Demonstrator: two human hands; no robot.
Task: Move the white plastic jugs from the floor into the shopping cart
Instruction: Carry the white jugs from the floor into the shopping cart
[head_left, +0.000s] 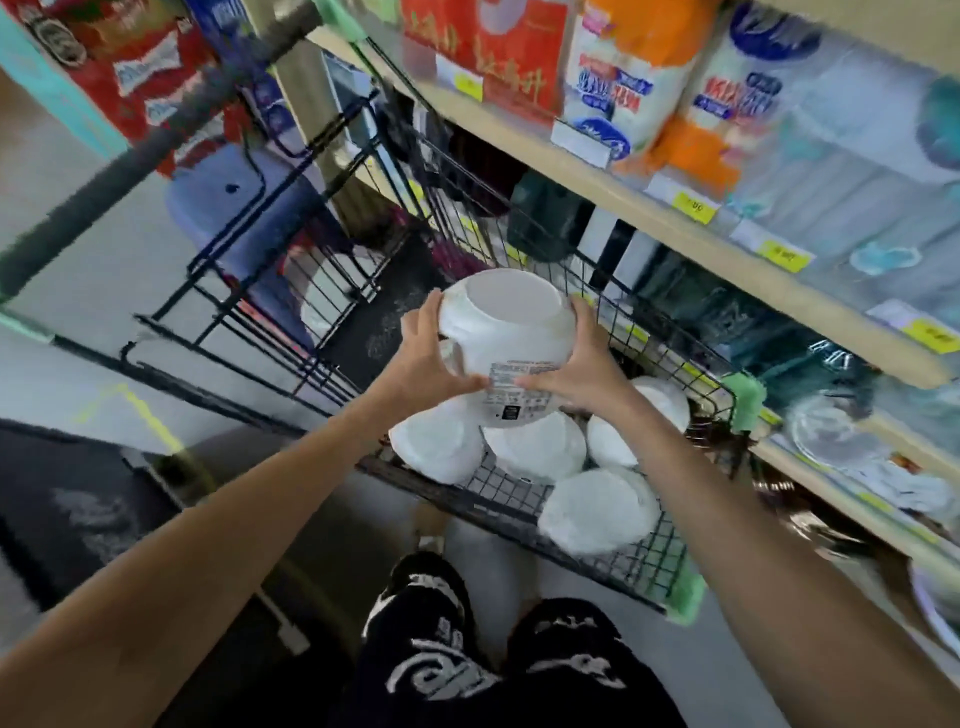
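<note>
Jug (506, 322) gripped between our left hand (431, 358) and right hand (587, 364); we hold it above other jugs (597, 512) at the near end of the shopping cart (511, 493).

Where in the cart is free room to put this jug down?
Free: the far half of the cart, between its left wire wall and the shelf-side wall, beyond the held jug. Crowded: the near end, where jugs lie packed together.

Bright even light, soft smeary blur throughout, wide-angle bending at edges
</note>
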